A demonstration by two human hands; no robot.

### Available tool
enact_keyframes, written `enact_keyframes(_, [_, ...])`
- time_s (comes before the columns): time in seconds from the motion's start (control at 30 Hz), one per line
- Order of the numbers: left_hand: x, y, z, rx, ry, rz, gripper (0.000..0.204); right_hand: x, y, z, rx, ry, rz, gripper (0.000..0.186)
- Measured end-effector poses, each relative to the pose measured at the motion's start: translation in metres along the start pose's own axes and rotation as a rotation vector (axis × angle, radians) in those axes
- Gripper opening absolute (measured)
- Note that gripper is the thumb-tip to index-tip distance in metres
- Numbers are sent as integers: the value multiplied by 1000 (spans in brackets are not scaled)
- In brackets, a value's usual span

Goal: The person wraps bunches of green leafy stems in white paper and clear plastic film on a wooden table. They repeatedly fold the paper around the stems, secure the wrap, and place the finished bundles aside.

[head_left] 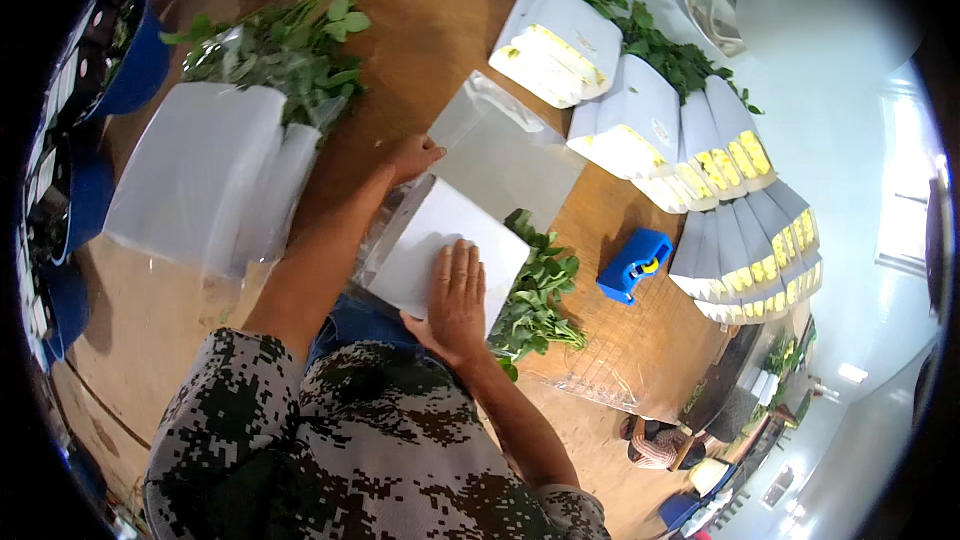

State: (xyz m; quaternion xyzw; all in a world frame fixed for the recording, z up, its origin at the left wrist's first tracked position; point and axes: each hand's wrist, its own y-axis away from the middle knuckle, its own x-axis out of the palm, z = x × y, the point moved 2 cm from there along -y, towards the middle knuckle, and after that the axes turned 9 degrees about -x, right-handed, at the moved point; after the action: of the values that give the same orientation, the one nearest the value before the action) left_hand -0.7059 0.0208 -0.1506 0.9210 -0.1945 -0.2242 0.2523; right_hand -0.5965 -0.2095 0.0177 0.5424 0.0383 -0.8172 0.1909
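Observation:
A white-wrapped bundle [425,260] lies in front of me at the table's near edge. Green leafy stems [545,290] stick out of its right side, and crinkled clear film shows along its left end. Flat on top of the wrap rests my right hand [458,305], its fingers stretched out. Just beyond the bundle's far left corner, my left hand [412,158] has its fingers drawn together at the left edge of a clear plastic sheet [510,160]. The sheet lies flat on the table, partly behind the bundle.
Another white-wrapped leafy bundle [200,170] lies to the left. Several wrapped bundles [630,120] with yellow ends line the far right side. A blue tape dispenser [635,265] stands right of the stems. Blue buckets [140,60] line the left edge. A person [655,448] is at the lower right.

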Motion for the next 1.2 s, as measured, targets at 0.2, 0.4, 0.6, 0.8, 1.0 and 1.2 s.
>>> enact_keyframes(0.2, [-4, -53, -37, 225, -285, -140, 27, -3, -6, 6, -7, -55, 45, 111])
enact_keyframes(0.4, [-10, 23, -112, 177, -141, 295, 30, -7, 0, 2, 20, 27, 41, 109])
enact_keyframes(0.6, [-34, 95, -124, 343, -80, 312, 20, -34, -1, -3, -16, -49, 88, 108])
enact_keyframes(0.8, [-52, 160, -116, 452, -19, 301, 18, -115, -23, -41, -79, 142, -393, 80])
enact_keyframes(1.0, [-61, 188, -91, 473, -152, 209, 20, -92, -31, -48, -134, 166, -228, 14])
enact_keyframes(1.2, [-80, 199, -35, 277, 67, -44, 34, -37, -12, -22, -251, 128, -342, 7])
